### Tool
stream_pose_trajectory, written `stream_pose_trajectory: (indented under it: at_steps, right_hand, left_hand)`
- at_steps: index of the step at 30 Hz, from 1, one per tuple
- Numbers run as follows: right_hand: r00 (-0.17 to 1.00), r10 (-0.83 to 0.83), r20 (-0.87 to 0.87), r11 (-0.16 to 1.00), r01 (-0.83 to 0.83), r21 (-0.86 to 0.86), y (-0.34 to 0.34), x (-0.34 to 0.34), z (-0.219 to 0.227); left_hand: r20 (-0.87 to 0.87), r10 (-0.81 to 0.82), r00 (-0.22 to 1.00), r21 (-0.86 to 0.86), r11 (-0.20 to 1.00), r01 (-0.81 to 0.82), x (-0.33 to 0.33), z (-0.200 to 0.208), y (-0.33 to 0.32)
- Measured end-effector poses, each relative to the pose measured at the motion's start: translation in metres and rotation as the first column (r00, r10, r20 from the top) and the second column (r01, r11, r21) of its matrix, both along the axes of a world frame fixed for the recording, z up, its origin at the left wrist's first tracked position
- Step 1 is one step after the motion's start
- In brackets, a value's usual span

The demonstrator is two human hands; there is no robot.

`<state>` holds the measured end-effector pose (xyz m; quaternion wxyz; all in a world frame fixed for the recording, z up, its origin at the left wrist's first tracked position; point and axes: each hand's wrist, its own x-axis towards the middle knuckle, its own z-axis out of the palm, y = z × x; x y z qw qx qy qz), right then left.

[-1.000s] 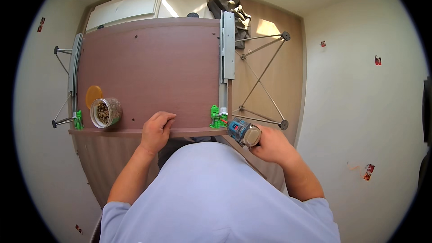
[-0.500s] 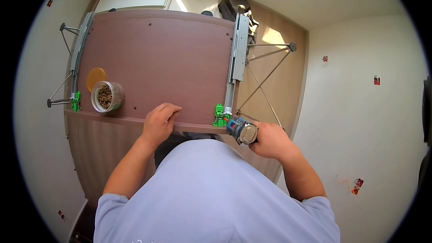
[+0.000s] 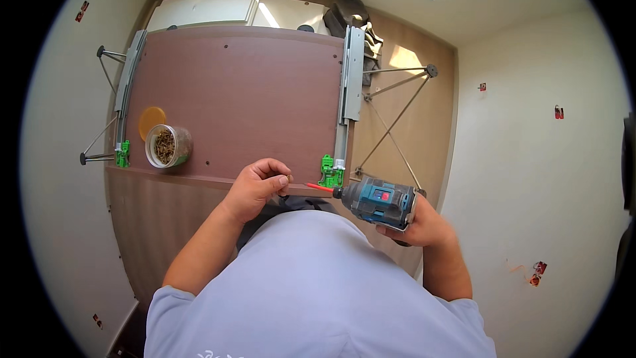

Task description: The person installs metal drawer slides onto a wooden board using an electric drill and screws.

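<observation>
My right hand (image 3: 429, 223) grips a blue and black cordless impact driver (image 3: 381, 202). Its long red bit (image 3: 319, 187) points left toward my other hand. My left hand (image 3: 253, 191) is closed in a pinch at the front edge of the brown drawer panel (image 3: 245, 99); what its fingertips hold is too small to name. Just beyond the bit, a green plastic drawer clip (image 3: 331, 172) sits at the panel's near right corner, at the end of a metal slide (image 3: 351, 79). A tub of brass-coloured screws (image 3: 180, 146) lies tilted on the panel at the left.
Beside the tub is a yellow-orange lid (image 3: 152, 122). A second green clip (image 3: 122, 154) and another metal slide (image 3: 131, 69) line the left side. Metal-rod supports (image 3: 397, 119) stick out at both sides. A dark bag (image 3: 348, 10) lies at the back, near white boards (image 3: 205, 8).
The driver has come away from the right green clip and swung so its bit points left. My left hand has moved right, nearer the bit, with its fingers now pinched.
</observation>
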<state>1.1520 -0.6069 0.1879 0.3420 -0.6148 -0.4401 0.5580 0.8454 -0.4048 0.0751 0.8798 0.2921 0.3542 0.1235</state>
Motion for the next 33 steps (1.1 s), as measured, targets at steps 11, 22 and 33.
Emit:
stream_pose_trajectory:
  at_steps: [11, 22, 33]
  right_hand:
    - [0.997, -0.014, -0.071, 0.999, 0.017, 0.05, -0.023, 0.004, -0.013]
    - [0.999, 0.005, 0.049, 1.0, -0.005, -0.003, -0.018, 0.001, -0.017]
    - [0.939, 0.198, 0.282, 0.944, -0.106, -0.311, 0.006, -0.018, -0.037]
  left_hand:
    - [0.022, -0.072, 0.997, -0.122, 0.99, 0.074, 0.023, 0.012, -0.027]
    - [-0.218, -0.314, 0.924, -0.033, 0.949, 0.315, 0.031, 0.02, -0.007]
    - [-0.477, 0.286, 0.831, 0.807, 0.517, 0.285, -0.046, -0.036, 0.041]
